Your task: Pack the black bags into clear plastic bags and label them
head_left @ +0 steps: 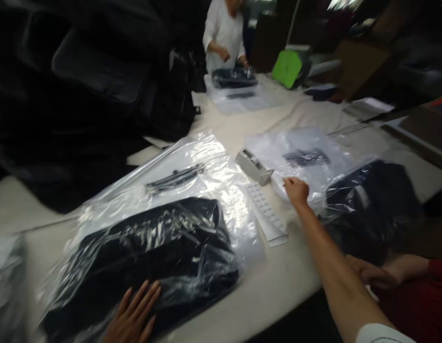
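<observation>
A black item in a clear plastic bag (153,247) lies on the table in front of me. My left hand (135,314) rests flat on its near side, fingers spread. My right arm reaches forward, and my right hand (296,190) is closed beside a grey tape dispenser (254,166), a short gap from its front end. Whatever is between those fingers is too small to make out. Dark straps (176,178) show under the clear plastic above the black item. A folded sheet of printed labels (266,212) lies between the bag and my right forearm.
Black bags (99,71) are piled at the left. At the right, a person's hand (371,271) is near another bagged dark item (374,205). Across the table (228,128), a person in white (224,33) handles a bagged item near a green object (287,68).
</observation>
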The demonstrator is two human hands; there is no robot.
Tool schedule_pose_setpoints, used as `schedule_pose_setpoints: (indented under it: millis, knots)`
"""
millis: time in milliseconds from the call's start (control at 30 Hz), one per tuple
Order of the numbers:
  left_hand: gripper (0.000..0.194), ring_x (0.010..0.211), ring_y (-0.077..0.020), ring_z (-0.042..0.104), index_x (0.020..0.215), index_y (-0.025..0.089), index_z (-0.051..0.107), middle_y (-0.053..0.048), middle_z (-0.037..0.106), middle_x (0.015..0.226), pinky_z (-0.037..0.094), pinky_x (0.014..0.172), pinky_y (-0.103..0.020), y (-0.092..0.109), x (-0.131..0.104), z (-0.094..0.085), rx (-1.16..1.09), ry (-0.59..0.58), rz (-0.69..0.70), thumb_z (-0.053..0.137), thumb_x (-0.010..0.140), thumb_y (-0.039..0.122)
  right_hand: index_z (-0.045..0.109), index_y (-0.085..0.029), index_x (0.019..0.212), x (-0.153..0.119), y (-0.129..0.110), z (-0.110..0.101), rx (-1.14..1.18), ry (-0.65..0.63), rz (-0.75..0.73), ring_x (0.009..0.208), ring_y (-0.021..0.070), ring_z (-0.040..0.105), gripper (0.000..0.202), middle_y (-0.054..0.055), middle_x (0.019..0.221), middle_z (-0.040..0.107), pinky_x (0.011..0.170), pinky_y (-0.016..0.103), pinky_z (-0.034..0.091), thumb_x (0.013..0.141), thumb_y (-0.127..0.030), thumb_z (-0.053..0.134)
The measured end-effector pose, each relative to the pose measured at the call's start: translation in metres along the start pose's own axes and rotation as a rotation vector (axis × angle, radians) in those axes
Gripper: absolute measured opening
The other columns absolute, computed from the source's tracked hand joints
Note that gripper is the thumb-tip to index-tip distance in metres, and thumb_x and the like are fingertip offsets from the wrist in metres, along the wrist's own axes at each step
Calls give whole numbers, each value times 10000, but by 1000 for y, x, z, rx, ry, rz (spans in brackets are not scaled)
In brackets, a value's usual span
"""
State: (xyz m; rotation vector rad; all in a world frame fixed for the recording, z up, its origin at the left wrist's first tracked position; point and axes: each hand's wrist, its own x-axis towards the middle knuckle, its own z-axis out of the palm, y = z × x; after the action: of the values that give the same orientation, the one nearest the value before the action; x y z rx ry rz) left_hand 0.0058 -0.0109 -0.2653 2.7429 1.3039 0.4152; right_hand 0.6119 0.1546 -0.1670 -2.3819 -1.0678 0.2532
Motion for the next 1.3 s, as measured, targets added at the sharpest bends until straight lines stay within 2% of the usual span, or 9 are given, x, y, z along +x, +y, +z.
schedule_pose_setpoints:
  millis: [100, 233, 300, 433, 567, 800, 1033, 1167, 1300]
  knots:
    - [673, 1432, -229, 306, 1500, 256, 270, -25, 486, 1453, 51, 1232, -450, 0, -2, -9, 95, -74, 83, 530, 901, 416, 700, -162, 941, -89, -35, -1, 466, 46, -146, 634, 133, 613, 275, 41, 769, 693, 629, 250, 493, 879, -405, 587]
    - [653, 1456, -235, 244, 1507, 216, 241, -32, 419, 1504, 19, 1232, -467, -6, 1, -13, 119, -143, 105, 480, 935, 419, 715, -173, 883, -247, -100, 6, 768, -429, -176, 578, 109, 580, 256, 12, 708, 664, 563, 225, 491, 840, -420, 664]
    - [644, 1463, -237, 223, 1510, 213, 232, -34, 392, 1521, 27, 1232, -473, -5, 0, -15, 114, -126, 107, 461, 943, 413, 710, -168, 859, -317, -130, 20, 837, -592, -148, 561, 108, 579, 261, 10, 693, 659, 548, 222, 488, 847, -424, 657]
    - [640, 1473, -245, 186, 1517, 212, 206, -29, 338, 1550, 34, 1230, -482, -4, -4, -15, 75, -68, 130, 435, 952, 405, 696, -168, 842, -392, -172, 64, 898, -639, -116, 560, 103, 566, 277, 3, 685, 642, 551, 213, 473, 867, -434, 624]
    - [644, 1476, -249, 175, 1519, 216, 198, -31, 308, 1566, 51, 1229, -482, -6, -7, -13, 47, -33, 138, 434, 950, 403, 682, -163, 818, -415, -186, 98, 889, -590, -51, 541, 104, 542, 320, 0, 676, 633, 527, 213, 448, 852, -474, 613]
    - [648, 1479, -239, 164, 1523, 198, 174, -36, 290, 1574, 83, 1224, -481, -9, -9, -12, 10, 28, 143, 425, 936, 311, 690, -153, 772, -429, -174, 136, 817, -561, 55, 486, 108, 517, 387, 0, 621, 626, 484, 222, 403, 768, -538, 651]
    - [659, 1472, -246, 193, 1520, 187, 199, -38, 301, 1569, 74, 1224, -484, -10, -9, -11, 29, 94, 162, 436, 909, 254, 694, -131, 732, -431, -167, 147, 709, -548, 175, 452, 98, 520, 428, 27, 602, 658, 456, 211, 387, 732, -556, 646]
    - [646, 1460, -243, 232, 1509, 194, 252, -30, 331, 1554, 38, 1229, -462, -14, -5, -11, 71, 158, 186, 454, 899, 259, 672, -123, 706, -424, -172, 151, 670, -558, 231, 415, 78, 518, 361, 34, 580, 664, 419, 177, 367, 783, -471, 615]
    - [676, 1440, -237, 287, 1502, 226, 285, -37, 388, 1523, 74, 1233, -452, -13, -8, -7, 78, 260, 260, 495, 860, 254, 597, -144, 528, -425, -189, 145, 612, -498, 325, 325, 94, 486, 326, 18, 436, 588, 342, 177, 332, 775, -354, 638]
